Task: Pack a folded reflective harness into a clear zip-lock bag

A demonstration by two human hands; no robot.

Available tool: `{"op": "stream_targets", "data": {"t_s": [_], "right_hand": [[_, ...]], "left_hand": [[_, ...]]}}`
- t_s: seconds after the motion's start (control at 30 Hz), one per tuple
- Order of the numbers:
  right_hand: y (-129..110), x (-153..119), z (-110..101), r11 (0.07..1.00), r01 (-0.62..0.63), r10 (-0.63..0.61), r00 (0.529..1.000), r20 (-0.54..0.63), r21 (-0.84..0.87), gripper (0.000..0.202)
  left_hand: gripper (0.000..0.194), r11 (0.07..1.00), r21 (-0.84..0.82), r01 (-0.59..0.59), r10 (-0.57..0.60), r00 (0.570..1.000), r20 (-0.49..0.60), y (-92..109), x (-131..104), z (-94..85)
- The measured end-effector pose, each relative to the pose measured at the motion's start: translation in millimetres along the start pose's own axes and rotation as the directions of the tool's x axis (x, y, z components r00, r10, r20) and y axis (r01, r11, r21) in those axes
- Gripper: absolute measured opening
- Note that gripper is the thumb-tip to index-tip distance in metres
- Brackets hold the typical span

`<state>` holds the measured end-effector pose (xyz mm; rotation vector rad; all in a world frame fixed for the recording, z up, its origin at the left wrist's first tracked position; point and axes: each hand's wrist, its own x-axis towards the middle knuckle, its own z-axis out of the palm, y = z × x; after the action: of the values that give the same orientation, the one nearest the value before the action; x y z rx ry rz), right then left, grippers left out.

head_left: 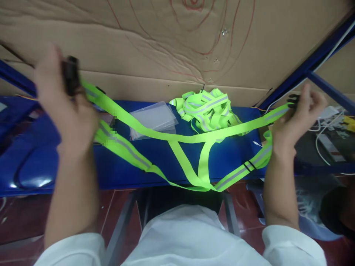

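Observation:
A neon-green reflective harness point(187, 139) with grey stripes is stretched wide between my hands, above the blue table. My left hand point(74, 111), raised at the left and blurred, is closed on one end beside a black plastic buckle point(71, 75). On the right, my right hand point(295, 118) grips the other end near a black buckle piece point(292, 99). The harness's lower straps hang in a loop, joined to the upper strap by a V of green webbing. Black strap sliders point(249, 165) sit on the lower right strap.
Behind the harness lie a heap of similar green straps point(208, 107) and a stack of clear plastic bags point(155, 118). Cardboard point(124, 48) stands along the back. White cables point(318, 144) and a blue metal frame point(330, 88) are at the right. Another person point(316, 207) is at the lower right.

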<state>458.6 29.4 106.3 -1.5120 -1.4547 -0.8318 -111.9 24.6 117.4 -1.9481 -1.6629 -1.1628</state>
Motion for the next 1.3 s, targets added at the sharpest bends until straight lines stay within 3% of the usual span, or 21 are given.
{"op": "stream_targets", "data": {"t_s": [0.07, 0.13, 0.17, 0.27, 0.3, 0.37, 0.67, 0.87, 0.97, 1.17, 1.3], "right_hand": [[-45, -4, 9, 1.0, 0.001, 0.001, 0.993, 0.121, -0.012, 0.07], [-91, -17, 17, 0.999, 0.048, -0.038, 0.947, 0.32, -0.022, 0.069], [-113, -27, 21, 0.997, 0.078, -0.07, 0.935, 0.347, -0.007, 0.069], [-163, -58, 31, 0.979, 0.188, -0.202, 0.889, 0.412, 0.075, 0.07], [-175, -66, 33, 0.965, 0.232, -0.262, 0.855, 0.448, 0.122, 0.07], [-189, -79, 36, 0.96, 0.227, -0.28, 0.831, 0.481, 0.166, 0.071], [-202, -92, 32, 0.968, 0.142, -0.235, 0.796, 0.557, 0.205, 0.077], [-197, -94, 35, 0.975, 0.139, -0.208, 0.842, 0.497, 0.172, 0.082], [-197, -97, 34, 0.973, 0.157, -0.218, 0.862, 0.457, 0.168, 0.083], [-205, -104, 23, 0.924, 0.259, -0.371, 0.789, 0.49, 0.283, 0.086], [-197, -78, 9, 0.858, 0.232, -0.467, 0.723, 0.51, 0.458, 0.087]], "left_hand": [[0.066, 0.997, 0.022, -0.07, 0.069, 0.997, 0.024, 33, -4, 22.6], [0.061, 1.0, 0.03, -0.004, -0.001, 0.984, 0.178, 68, -14, 46.6], [0.059, 0.999, 0.048, 0.009, -0.021, 0.971, 0.239, 85, -22, 58.5], [0.06, 0.996, 0.049, -0.075, 0.058, 0.956, 0.287, 123, -45, 88.4], [0.062, 0.993, 0.059, -0.103, 0.08, 0.949, 0.306, 132, -52, 95.3], [0.064, 0.981, 0.113, -0.155, 0.109, 0.936, 0.335, 144, -64, 104.0], [0.068, 0.984, 0.06, -0.166, 0.129, 0.908, 0.398, 162, -83, 106.7], [0.084, 0.937, -0.298, -0.181, 0.269, 0.92, 0.285, 156, -97, 113.0], [0.086, 0.905, -0.386, -0.179, 0.29, 0.923, 0.252, 152, -101, 116.8], [0.078, 0.897, -0.386, -0.214, 0.313, 0.926, 0.213, 141, -101, 119.7], [0.066, 0.899, -0.33, -0.289, 0.349, 0.927, 0.139, 133, -81, 102.7]]}}
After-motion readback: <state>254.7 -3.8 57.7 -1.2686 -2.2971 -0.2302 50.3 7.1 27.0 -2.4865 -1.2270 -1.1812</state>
